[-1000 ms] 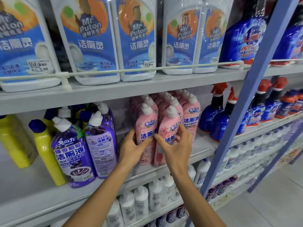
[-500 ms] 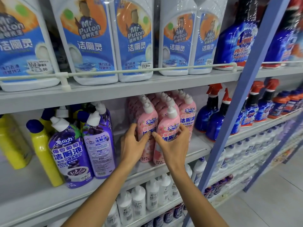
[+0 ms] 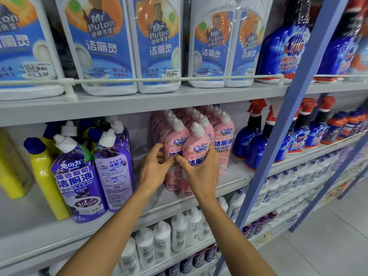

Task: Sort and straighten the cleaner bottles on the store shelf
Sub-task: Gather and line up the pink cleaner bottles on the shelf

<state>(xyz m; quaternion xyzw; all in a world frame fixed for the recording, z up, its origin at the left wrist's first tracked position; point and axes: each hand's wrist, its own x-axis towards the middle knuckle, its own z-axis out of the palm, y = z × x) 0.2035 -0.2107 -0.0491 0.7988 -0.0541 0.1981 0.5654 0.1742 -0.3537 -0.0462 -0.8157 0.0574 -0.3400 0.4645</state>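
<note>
Hands point(image 3: 157, 168) gripping glossy, seemingly plastic pink bottles point(image 3: 196, 154)

Two bare forearms are showing from the bottom edge of the frame, with no sleeve, watch or band covering either one as far as the view reaches. The left hand point(image 3: 154, 172) is wearing no glove and no ring that can be made out. The right hand point(image 3: 201, 172) is likewise showing bare, its short, unpainted nails catching the light.
</note>
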